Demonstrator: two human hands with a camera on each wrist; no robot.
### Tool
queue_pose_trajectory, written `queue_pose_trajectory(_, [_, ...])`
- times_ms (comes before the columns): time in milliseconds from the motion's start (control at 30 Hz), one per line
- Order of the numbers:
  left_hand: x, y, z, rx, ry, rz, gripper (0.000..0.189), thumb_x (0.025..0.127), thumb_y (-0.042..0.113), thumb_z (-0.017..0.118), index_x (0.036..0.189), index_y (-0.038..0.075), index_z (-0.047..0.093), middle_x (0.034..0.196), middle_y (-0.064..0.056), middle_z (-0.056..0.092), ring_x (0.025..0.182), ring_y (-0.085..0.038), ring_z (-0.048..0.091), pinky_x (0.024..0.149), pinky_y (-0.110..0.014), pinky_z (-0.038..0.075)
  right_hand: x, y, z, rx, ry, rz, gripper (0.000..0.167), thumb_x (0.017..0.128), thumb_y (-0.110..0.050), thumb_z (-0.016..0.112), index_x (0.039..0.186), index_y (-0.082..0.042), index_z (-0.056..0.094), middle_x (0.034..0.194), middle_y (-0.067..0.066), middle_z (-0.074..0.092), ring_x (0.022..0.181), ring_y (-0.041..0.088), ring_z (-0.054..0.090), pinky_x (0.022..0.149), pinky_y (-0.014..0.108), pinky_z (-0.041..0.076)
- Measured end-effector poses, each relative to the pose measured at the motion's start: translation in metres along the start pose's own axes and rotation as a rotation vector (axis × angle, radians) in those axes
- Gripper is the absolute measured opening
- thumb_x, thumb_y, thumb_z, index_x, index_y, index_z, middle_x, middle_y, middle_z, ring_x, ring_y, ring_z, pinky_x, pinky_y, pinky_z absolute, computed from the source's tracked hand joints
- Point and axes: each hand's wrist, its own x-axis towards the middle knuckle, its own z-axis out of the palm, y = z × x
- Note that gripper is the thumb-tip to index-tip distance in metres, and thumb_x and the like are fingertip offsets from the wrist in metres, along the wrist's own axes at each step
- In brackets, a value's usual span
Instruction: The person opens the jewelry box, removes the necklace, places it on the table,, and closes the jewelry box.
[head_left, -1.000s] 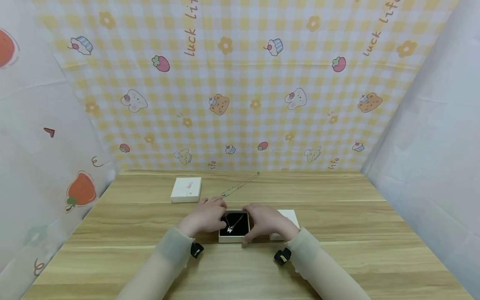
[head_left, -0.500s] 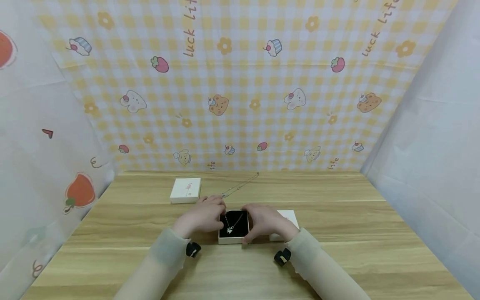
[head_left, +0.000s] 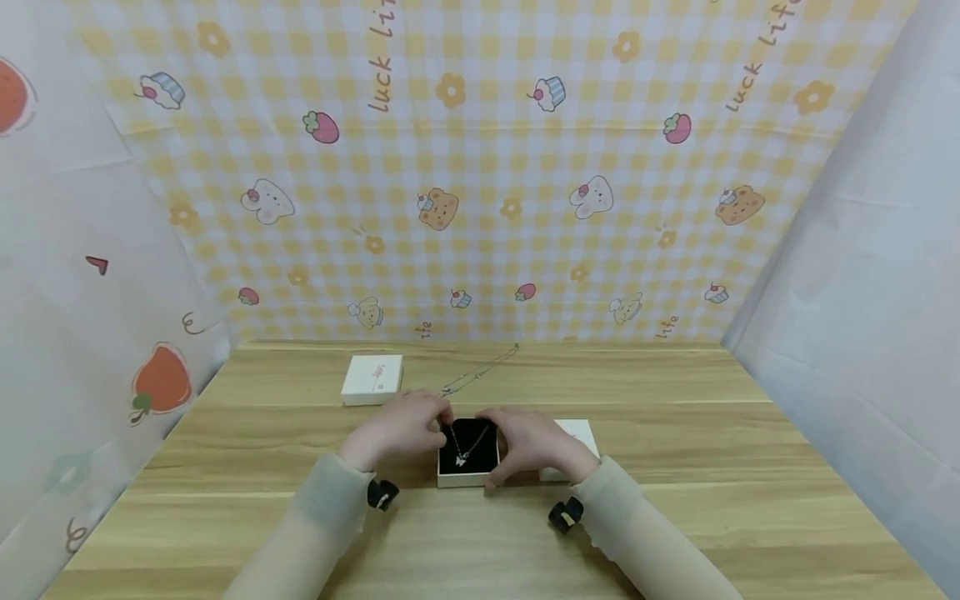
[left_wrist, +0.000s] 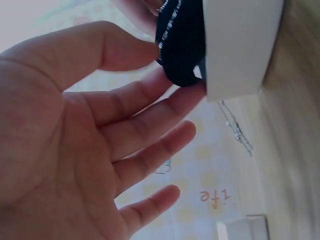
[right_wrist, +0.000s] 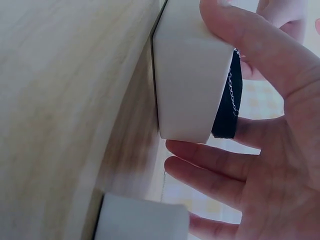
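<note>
Reads as partway through, judging by the layout. Done: got the white gift box (head_left: 462,481) open at front centre of the wood-grain table (head_left: 480,542), with a silver pendant necklace (head_left: 461,460) draped in a V on the black insert (head_left: 474,437). Not done: insert not seated, sticking up past the box rim in both wrist views. Left, at a guess: pressing it flush, then capping with the probable lid (head_left: 576,430), at 3 o'clock from the box, partly hidden behind the right wrist. Also lying out: a second silver necklace (head_left: 477,377) at 12 o'clock, and a flower-printed white box (head_left: 372,379) at 10 o'clock; can't tell whether full.

Gripping the open box's 3 o'clock side with the right hand (head_left: 531,439), thumb on the near wall. Pinching the insert's edge near 10 o'clock with the left hand (head_left: 401,422), thumb against fingers, last two fingers free. Can't tell whether catching chain too.

Versus a second ago: backed the left hand off toward 9 o'clock, exposing more insert and chain. Now seeing the insert's rounded far corners over the 12 o'clock rim. No obvious change in right hand, lid, second necklace or printed box.
</note>
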Motion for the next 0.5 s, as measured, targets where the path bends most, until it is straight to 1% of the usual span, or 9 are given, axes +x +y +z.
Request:
queue_pose_trajectory(133, [0.0011,-0.0053,0.0025,-0.047,0.023,-0.007,0.019,0.08,0.021,0.074,0.098,0.017,0.066,0.097,0.004,0.066,0.081,-0.012,0.054,0.082,-0.041,0.045,-0.0007,-0.0005,0.0005,-0.004,-0.003,-0.001,0.093,0.061,-0.05,0.087,0.139,-0.015,0.049,0.108,-0.007,0.059,0.085,0.009,0.053,0.074,0.031,0.046])
queue_pose_trajectory(200, [0.0017,-0.0071,0.0035,-0.068,0.033,-0.011,0.021,0.08,0.023,0.075,0.097,0.019,0.065,0.097,0.005,0.066,0.079,-0.011,0.052,0.079,-0.039,0.045,-0.0016,-0.0011,0.0002,-0.006,-0.005,-0.001,0.093,0.062,-0.049,0.087,0.139,-0.015,0.049,0.11,-0.007,0.059,0.085,0.009,0.053,0.075,0.031,0.047])
queue_pose_trajectory(267, [0.0025,-0.0083,0.0043,-0.083,0.042,-0.012,0.022,0.079,0.023,0.076,0.097,0.019,0.064,0.097,0.006,0.066,0.077,-0.01,0.051,0.078,-0.038,0.045,-0.0025,-0.0019,-0.0008,-0.014,-0.007,-0.006,0.093,0.062,-0.049,0.087,0.14,-0.014,0.048,0.113,-0.005,0.06,0.089,0.01,0.054,0.077,0.032,0.048])
queue_pose_trajectory(400, [0.005,-0.0101,0.006,-0.105,0.048,-0.024,0.028,0.079,0.021,0.077,0.103,0.015,0.064,0.095,0.006,0.065,0.077,-0.011,0.052,0.077,-0.038,0.045,-0.0036,-0.0035,-0.0045,-0.019,-0.009,-0.017,0.094,0.066,-0.054,0.083,0.142,-0.013,0.046,0.127,0.001,0.058,0.107,0.017,0.057,0.088,0.04,0.049])
queue_pose_trajectory(500, [0.0062,-0.0107,0.007,-0.126,0.043,-0.041,0.034,0.079,0.02,0.078,0.109,0.014,0.064,0.094,0.006,0.066,0.079,-0.012,0.055,0.077,-0.039,0.046,-0.0036,-0.0031,-0.007,0.004,-0.004,-0.021,0.086,0.073,-0.057,0.077,0.141,-0.013,0.048,0.134,0.005,0.055,0.116,0.022,0.054,0.093,0.044,0.048])
